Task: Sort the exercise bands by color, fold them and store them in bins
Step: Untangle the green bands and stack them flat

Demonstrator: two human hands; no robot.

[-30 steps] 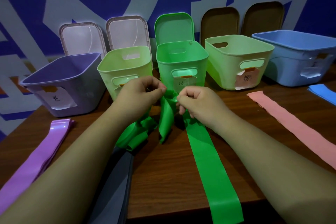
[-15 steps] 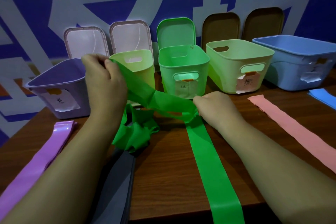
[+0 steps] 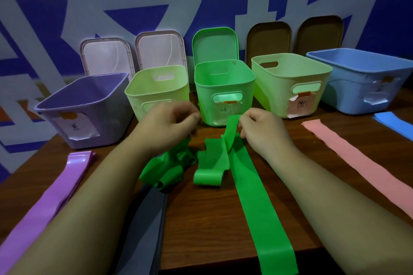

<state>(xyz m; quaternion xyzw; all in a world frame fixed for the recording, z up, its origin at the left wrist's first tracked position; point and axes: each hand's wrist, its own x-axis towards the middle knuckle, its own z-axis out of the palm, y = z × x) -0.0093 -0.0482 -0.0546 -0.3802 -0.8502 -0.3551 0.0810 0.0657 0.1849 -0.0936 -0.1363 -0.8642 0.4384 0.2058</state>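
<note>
Five bins (image 3: 223,87), five lids (image 3: 214,44); right hand (image 3: 263,131) grip pinching green band (image 3: 257,207); left hand (image 3: 165,125) grip blurred, cannot tell.

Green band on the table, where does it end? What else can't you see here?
- Green band: near end cut off by the head view's bottom edge.
- Left hand: fingertips blurred in the head view; grip unclear.
- Grey band: partly hidden under the left forearm.
- Blue band: cut off by the right edge.
</note>
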